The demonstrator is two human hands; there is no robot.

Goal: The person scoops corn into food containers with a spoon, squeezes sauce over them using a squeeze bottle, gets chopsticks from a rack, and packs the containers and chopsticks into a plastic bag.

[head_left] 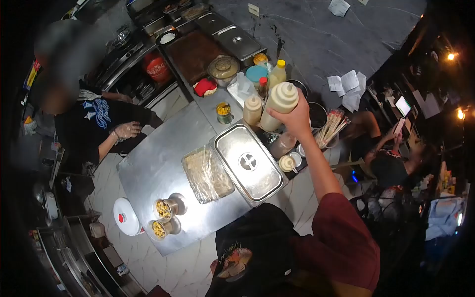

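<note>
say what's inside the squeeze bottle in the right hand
Something pale seems to show through the squeeze bottle; the right hand covers part of its side, hiding the contents there.

Strong white light whitens the tabletop point(158, 153), with glare on the steel lid point(255, 171) and streaky glints over the plastic wrap point(210, 173). The squeeze bottle point(277, 110) and right hand point(297, 119) are well lit and fairly clear. The right side falls dim, dotted by warm lamps point(451, 56) and a bright screen point(403, 106). Blur veils a co-worker's head point(64, 64); wide-angle distortion bends the edges into black corners.
</note>
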